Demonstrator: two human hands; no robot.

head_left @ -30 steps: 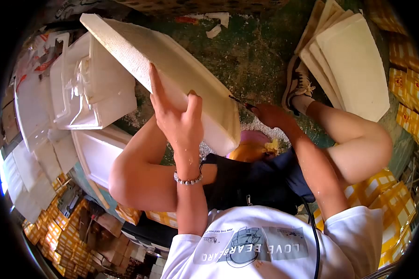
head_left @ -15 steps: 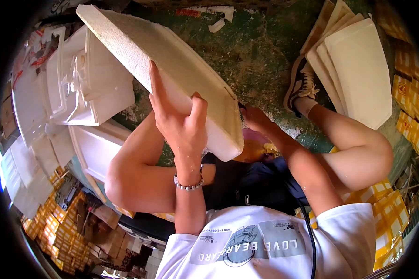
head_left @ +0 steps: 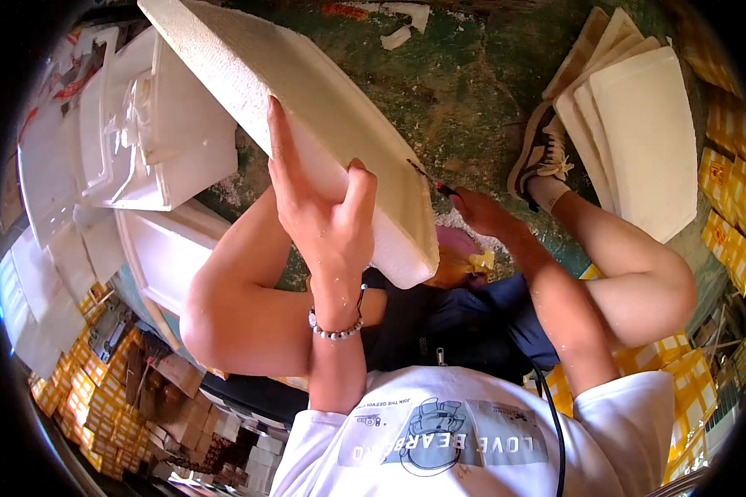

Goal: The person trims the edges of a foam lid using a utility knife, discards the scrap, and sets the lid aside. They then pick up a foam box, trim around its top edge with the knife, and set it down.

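Observation:
My left hand (head_left: 322, 207) grips the long edge of a white foam board (head_left: 331, 99), its index finger stretched along the side and its thumb on the near face. The board is tilted up in front of my lap and has a raised rim. To its right, my right hand (head_left: 485, 213) is closed around the dark handle of a thin-bladed knife (head_left: 448, 190). The blade points up and left, its tip at the board's right rim. Whether the tip touches the foam is hard to tell.
Several foam boards (head_left: 638, 124) lean in a stack by my right shoe (head_left: 547, 157). More foam boxes and pieces (head_left: 191, 141) lie at left. Yellow-checked cartons (head_left: 99, 398) stand on both sides. A purple and yellow item (head_left: 460, 253) lies on the green floor (head_left: 464, 99).
My right hand has moved up and right, out from beside the board's lower corner, bringing the knife into plain sight. The board and my left hand have hardly moved.

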